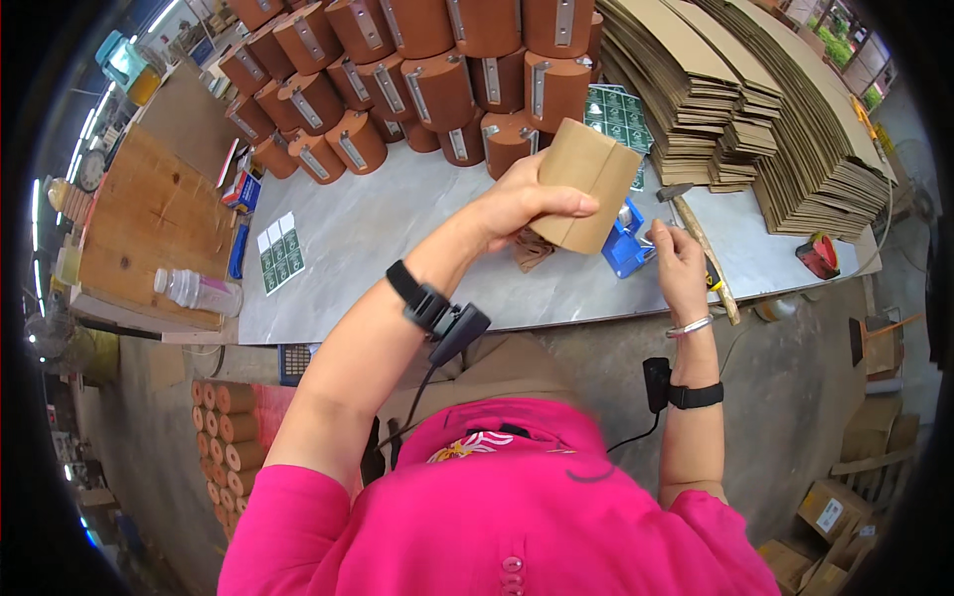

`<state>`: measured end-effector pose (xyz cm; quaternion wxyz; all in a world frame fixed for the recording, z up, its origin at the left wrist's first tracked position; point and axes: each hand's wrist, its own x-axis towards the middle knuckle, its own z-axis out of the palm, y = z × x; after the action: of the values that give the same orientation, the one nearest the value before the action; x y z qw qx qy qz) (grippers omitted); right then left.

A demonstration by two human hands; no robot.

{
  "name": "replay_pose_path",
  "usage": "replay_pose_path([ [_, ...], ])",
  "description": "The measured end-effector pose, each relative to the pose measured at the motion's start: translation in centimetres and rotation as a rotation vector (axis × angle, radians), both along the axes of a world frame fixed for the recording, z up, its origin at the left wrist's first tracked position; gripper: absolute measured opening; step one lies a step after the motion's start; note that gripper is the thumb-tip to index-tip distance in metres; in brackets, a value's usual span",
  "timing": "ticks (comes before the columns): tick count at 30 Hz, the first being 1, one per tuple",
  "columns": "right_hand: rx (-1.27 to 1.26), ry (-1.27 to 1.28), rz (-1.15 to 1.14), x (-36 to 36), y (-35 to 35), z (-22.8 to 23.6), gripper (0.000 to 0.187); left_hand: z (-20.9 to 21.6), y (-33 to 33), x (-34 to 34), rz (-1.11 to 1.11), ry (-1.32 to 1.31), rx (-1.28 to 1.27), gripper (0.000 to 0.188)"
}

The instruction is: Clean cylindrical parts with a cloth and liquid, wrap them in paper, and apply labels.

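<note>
My left hand (pixel 542 202) is wrapped round a tan cardboard cylinder (pixel 593 189), held tilted above the table with its seam showing. A piece of folded brown material (pixel 534 250) shows just under that hand. My right hand (pixel 678 260) is closed with the fingertips pinched together; whatever is in them is too small to make out. Between the cylinder and my right hand sits a small blue bin (pixel 624 248) with shiny bits in it. Next to my right hand lies a hammer (pixel 708 243) with a wooden handle.
Reddish-brown cylinders with metal strips (pixel 437 89) are piled at the back of the grey table (pixel 397 238). Stacks of flat cardboard (pixel 735 89) fill the back right. A label sheet (pixel 281 254), a plastic bottle (pixel 199 292) and a red tape measure (pixel 818 258) lie near the edges.
</note>
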<state>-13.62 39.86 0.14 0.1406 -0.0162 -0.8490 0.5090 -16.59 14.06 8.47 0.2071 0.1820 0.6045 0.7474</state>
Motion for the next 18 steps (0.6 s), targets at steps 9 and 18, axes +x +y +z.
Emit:
replay_pose_path([
  [9, -0.083, -0.052, 0.124, -0.6, -1.2, 0.7, 0.025, -1.4, 2.3, -2.4, -0.095, -0.158, -0.082, 0.074],
  [18, -0.316, -0.082, 0.085, 3.7, 0.2, 3.2, 0.021, -0.9, 2.3, -1.8, -0.076, -0.132, -0.111, 0.075],
])
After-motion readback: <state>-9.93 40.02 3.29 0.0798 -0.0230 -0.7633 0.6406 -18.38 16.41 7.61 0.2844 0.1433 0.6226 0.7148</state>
